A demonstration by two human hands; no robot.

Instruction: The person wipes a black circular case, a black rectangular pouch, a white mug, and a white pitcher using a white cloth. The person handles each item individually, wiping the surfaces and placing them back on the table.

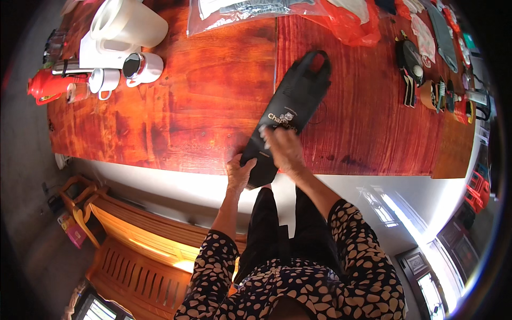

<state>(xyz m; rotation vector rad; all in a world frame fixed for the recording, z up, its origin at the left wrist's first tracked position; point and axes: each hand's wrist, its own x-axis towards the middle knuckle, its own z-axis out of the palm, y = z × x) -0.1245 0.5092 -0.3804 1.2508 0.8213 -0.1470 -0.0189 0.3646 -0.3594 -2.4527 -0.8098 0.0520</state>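
Your left hand (239, 173) grips the near end of the black bag (288, 114), which overhangs the bench (202, 106) edge. Your right hand (282, 146) presses flat on the bag's middle. Bare wood lies open left of the bag; mugs (143, 68) and a pitcher (128, 21) sit well apart.

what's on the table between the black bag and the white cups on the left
In the head view, only bare red-brown tabletop lies between the black bag and the white cups; nothing rests there.
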